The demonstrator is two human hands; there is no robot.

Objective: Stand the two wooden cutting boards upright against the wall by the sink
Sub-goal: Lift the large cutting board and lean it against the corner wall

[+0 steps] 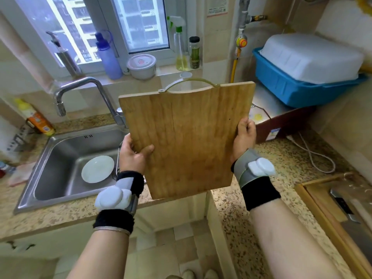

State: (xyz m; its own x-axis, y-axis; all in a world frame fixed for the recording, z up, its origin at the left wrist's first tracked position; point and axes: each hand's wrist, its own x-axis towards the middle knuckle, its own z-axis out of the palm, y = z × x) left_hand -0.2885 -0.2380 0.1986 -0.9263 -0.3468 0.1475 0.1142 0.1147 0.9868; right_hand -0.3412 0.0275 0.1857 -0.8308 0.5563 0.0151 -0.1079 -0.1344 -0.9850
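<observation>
**Cutting board carried in both hands above the desk corner, beside the sink**

A wooden cutting board (185, 137) is held clear of every surface, tilted with its face toward the camera and its metal wire handle (188, 82) uppermost. The left hand (133, 156) is closed on the lower left edge, thumb lying across the face. The right hand (244, 135) is closed on the right edge, fingers wrapped behind. Only this one board can be identified with confidence; a second is not clearly visible.

Below and left lies the steel sink (66, 170), holding a white plate (97, 169), with the faucet (84, 93) rising behind it. The speckled stone desk (261, 194) wraps round the corner. The tiled wall (215, 47) stands behind, under a sill bearing a spray bottle (180, 47) and a lidded bowl (142, 66).

Judged step: carrying the board toward the wall. To place it well, lower the bottom edge onto the desk first, just out from the wall, then lean the top back until it rests. Keep the handle clear of the faucet and sill items, and release only when the board is steady.
</observation>
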